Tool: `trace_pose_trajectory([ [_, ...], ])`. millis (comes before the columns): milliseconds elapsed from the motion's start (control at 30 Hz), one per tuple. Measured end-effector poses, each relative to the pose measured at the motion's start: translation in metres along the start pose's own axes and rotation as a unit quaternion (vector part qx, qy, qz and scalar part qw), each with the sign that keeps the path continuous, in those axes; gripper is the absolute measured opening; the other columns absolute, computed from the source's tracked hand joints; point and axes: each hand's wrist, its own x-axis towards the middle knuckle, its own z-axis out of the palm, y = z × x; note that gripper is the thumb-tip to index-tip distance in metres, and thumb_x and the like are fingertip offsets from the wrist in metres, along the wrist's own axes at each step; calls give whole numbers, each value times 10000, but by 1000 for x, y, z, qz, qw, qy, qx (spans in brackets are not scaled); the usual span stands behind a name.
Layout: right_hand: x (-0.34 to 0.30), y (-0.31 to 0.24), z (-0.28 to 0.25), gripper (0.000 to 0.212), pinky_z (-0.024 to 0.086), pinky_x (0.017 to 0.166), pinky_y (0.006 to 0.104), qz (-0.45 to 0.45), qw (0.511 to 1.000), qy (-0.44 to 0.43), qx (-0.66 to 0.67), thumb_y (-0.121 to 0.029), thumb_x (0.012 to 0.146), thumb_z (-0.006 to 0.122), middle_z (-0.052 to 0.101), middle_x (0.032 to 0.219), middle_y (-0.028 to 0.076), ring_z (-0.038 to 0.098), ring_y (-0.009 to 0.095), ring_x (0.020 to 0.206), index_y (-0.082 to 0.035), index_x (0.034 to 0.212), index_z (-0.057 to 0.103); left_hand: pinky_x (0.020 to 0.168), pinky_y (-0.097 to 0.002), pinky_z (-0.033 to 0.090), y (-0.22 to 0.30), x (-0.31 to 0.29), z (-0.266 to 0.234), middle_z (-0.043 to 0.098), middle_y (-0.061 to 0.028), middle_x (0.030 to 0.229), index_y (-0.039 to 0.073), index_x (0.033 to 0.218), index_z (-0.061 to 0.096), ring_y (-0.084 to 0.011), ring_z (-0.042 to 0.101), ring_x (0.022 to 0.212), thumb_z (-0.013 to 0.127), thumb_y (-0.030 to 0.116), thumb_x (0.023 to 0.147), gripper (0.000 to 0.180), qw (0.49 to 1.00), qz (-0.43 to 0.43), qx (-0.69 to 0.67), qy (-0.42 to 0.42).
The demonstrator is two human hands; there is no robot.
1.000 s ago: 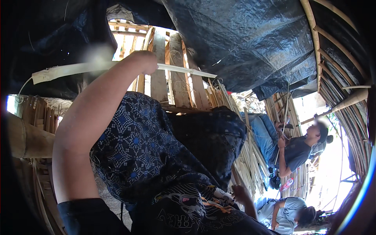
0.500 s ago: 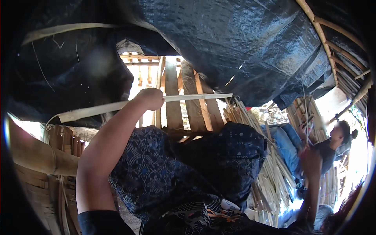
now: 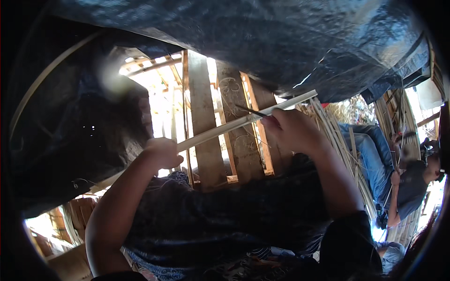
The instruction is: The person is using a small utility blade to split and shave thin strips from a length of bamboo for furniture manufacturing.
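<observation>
Strip of pale bamboo runs slantwise between my hands, raised before the plank wall. My left hand is closed round its lower part; my right hand pinches it higher up, against a thin dark blade, I think. I judge steady tension and a shallow blade angle matter most. Dark tarp hangs overhead; another person sits well apart, right.
</observation>
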Motion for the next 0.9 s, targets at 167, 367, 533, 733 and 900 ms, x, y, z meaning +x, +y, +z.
trace_pose_trajectory([
  [167, 27, 58, 21, 311, 444, 585, 396, 23, 997, -48, 63, -276, 940, 567, 604, 680, 184, 608, 315, 623, 17, 836, 581, 814, -438, 486, -7, 24, -12, 660, -168, 881, 2, 1034, 566, -333, 654, 874, 663, 446, 809, 508, 986, 79, -78, 121],
  [367, 48, 85, 21, 231, 453, 627, 409, 58, 987, -118, 91, -207, 904, 573, 625, 757, 180, 622, 291, 674, 24, 914, 570, 753, -433, 504, -6, 52, -31, 657, -166, 879, 7, 1002, 538, -342, 662, 842, 718, 493, 763, 571, 989, 104, -103, 32],
  [533, 58, 105, 25, 257, 486, 730, 412, 78, 984, -134, 88, -195, 857, 595, 656, 860, 185, 649, 316, 814, 13, 1009, 599, 707, -424, 502, -9, 58, -51, 644, -187, 814, 13, 950, 511, -351, 662, 815, 742, 505, 740, 583, 984, 108, -121, 78],
  [733, 63, 122, 35, 239, 497, 729, 387, 80, 985, -139, 69, -218, 874, 611, 663, 843, 162, 659, 291, 813, -4, 980, 618, 686, -415, 483, -27, 59, -43, 635, -157, 790, 26, 901, 544, -332, 645, 767, 715, 531, 761, 551, 979, 134, -134, 72],
  [900, 56, 119, 41, 237, 484, 698, 379, 54, 988, -115, 82, -209, 864, 602, 647, 803, 154, 639, 272, 752, -2, 979, 613, 646, -412, 471, -38, 46, -23, 631, -130, 739, 35, 822, 578, -295, 636, 712, 679, 572, 778, 549, 980, 93, -119, 132],
])
